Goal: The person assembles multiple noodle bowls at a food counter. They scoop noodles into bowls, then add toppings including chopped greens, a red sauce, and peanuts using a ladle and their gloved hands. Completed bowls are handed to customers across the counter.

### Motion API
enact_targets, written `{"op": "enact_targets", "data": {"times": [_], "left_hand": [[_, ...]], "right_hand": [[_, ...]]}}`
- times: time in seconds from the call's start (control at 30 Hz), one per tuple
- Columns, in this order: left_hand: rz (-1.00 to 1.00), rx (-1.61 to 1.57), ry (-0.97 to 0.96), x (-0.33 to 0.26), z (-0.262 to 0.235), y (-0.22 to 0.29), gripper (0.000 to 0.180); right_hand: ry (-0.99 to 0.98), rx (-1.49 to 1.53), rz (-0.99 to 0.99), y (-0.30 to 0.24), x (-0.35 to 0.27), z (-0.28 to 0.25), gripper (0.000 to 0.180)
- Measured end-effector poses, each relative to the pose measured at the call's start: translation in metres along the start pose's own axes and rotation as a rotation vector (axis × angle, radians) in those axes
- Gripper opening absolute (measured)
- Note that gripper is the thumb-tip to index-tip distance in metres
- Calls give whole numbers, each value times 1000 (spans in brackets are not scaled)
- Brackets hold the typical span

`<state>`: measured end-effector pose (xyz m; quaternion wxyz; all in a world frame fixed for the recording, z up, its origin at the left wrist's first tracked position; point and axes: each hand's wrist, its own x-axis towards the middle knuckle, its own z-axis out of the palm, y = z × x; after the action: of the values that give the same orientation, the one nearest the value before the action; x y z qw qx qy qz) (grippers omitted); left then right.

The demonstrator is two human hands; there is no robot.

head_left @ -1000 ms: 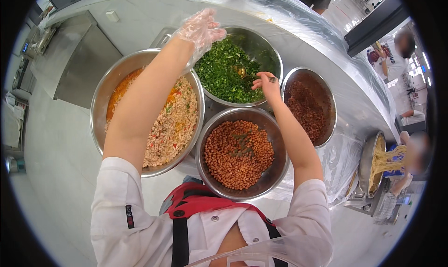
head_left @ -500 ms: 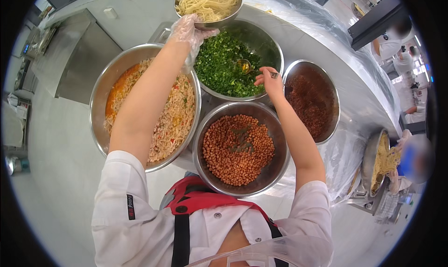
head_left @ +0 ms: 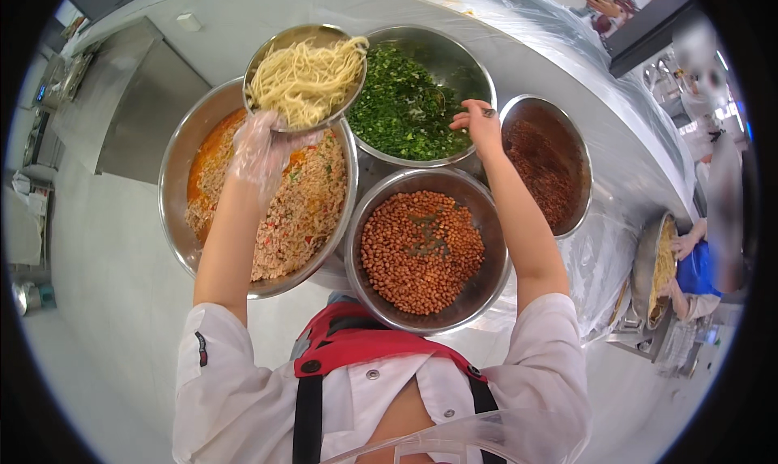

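In a clear plastic glove, my left hand [head_left: 263,144] grips the near rim of a metal bowl [head_left: 258,52] and holds it tilted over the far side of the large left bowl. Pale noodles [head_left: 306,81] fill it. My right hand [head_left: 480,125], bare, pinches a metal spoon at the right rim of the bowl of chopped greens [head_left: 405,111]. The spoon's handle end [head_left: 488,113] shows at my fingers, while its scoop is hard to make out among the greens. Beneath my left forearm lies minced, orange-oiled filling [head_left: 304,213] in the large metal bowl [head_left: 168,180].
A metal bowl of reddish-brown beans or nuts [head_left: 421,257] stands nearest me. To the right is a bowl of dark red paste [head_left: 539,172]. Clear film covers the counter [head_left: 583,75]. At far right, another person's gloved hands [head_left: 681,245] work at a noodle pan [head_left: 648,257].
My left hand has brought the noodle bowl left and nearer, from beyond the greens to over the large left bowl. The spoon's scoop, earlier holding yellowish liquid, is now less visible in the greens.
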<state>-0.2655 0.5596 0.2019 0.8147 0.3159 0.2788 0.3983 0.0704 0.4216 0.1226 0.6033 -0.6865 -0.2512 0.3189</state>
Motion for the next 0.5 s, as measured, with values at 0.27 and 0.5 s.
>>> {"op": "enact_targets", "data": {"times": [0.27, 0.5], "left_hand": [[-111, 8, 23, -51, 51, -36, 52], [-244, -3, -113, -81, 86, -95, 50]], "right_hand": [[156, 417, -52, -62, -59, -115, 23], [320, 22, -9, 7, -93, -210, 25]]}}
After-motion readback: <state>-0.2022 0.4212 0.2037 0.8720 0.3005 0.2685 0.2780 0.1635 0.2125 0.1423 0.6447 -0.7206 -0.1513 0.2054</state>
